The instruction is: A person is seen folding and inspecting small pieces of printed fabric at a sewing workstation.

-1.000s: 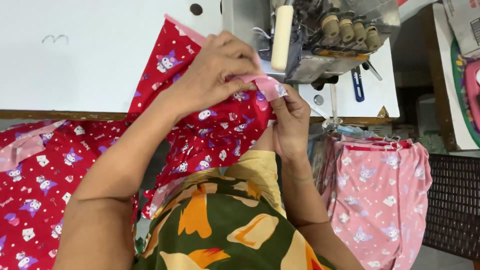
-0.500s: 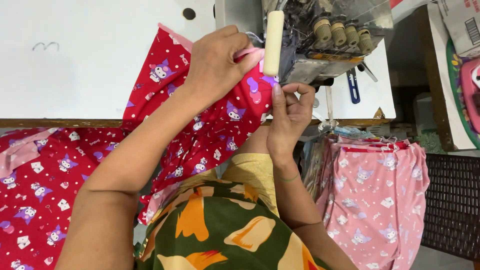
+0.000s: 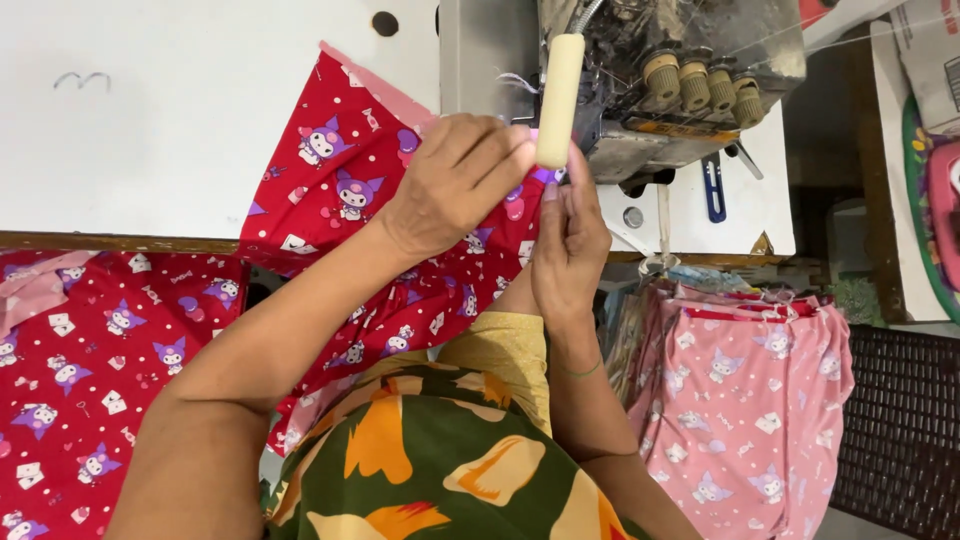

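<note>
A red fabric piece (image 3: 345,190) printed with small cartoon figures lies across the white sewing table (image 3: 150,130) and hangs down over my lap. My left hand (image 3: 455,185) presses flat on its top edge, right beside the grey overlock sewing machine (image 3: 680,90). My right hand (image 3: 570,240) pinches the same edge of the red fabric just under the machine's front, fingers closed on it. A cream cylindrical handle (image 3: 558,100) sticks out over both hands and hides the needle area.
More red printed fabric (image 3: 80,370) is piled at the left below the table edge. Pink printed garments (image 3: 745,400) hang in a stack at the right. A dark woven basket (image 3: 905,430) stands at the far right. Small blue scissors (image 3: 712,185) lie on the machine bed.
Both hands have pushed the fabric edge up and forward, closer under the machine. The view has shifted with them, so the machine sits lower and nearer.
</note>
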